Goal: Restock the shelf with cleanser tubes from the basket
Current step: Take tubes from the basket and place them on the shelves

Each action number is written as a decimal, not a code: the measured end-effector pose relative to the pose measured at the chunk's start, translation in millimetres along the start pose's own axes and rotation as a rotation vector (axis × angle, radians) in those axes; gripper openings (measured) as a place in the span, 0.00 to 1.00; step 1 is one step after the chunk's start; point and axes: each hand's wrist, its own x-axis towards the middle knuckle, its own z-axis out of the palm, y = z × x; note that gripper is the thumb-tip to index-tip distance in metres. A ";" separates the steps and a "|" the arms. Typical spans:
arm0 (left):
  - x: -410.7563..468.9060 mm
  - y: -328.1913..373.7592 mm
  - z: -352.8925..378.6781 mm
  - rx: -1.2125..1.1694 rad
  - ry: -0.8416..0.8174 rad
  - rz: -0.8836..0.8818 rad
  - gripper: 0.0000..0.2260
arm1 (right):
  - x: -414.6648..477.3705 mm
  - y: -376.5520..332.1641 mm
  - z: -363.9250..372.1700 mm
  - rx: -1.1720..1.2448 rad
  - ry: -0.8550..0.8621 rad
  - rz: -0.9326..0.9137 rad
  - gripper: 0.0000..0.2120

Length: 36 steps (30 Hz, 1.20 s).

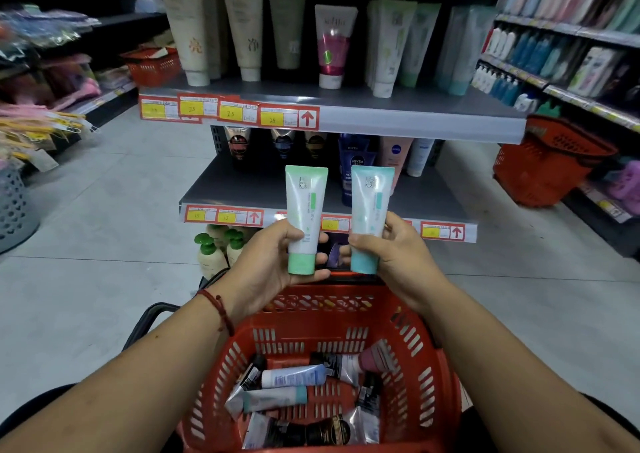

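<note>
My left hand (273, 262) grips a white tube with a green cap (304, 210), held upright with the cap down. Beside it, my right hand (391, 251) grips a matching tube with a blue cap (370, 206), also cap down. Both tubes are raised above the red basket (408, 341), in front of the grey middle shelf (256, 186). Several more tubes (294, 376) lie flat on the basket's bottom. The top shelf (346, 106) carries standing tubes, among them green-capped and blue-capped ones (415, 47) at its right end.
Dark and Nivea tubes (356, 161) stand at the back of the middle shelf. Pump bottles (214, 248) sit on the lowest level. Another red basket (550, 165) stands on the floor at right, one more (152, 64) at far left. Stocked shelves line both sides.
</note>
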 end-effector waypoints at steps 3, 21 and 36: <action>1.0 5.4 15.8 0.022 -0.033 0.002 0.14 | -0.1 -12.6 -9.6 0.003 0.013 -0.034 0.19; 77.0 70.2 150.8 0.224 0.030 0.251 0.07 | 47.8 -129.9 -96.6 -0.094 0.143 -0.231 0.15; 208.2 115.8 235.3 0.475 0.230 0.448 0.12 | 206.1 -218.7 -170.7 -0.283 0.405 -0.217 0.17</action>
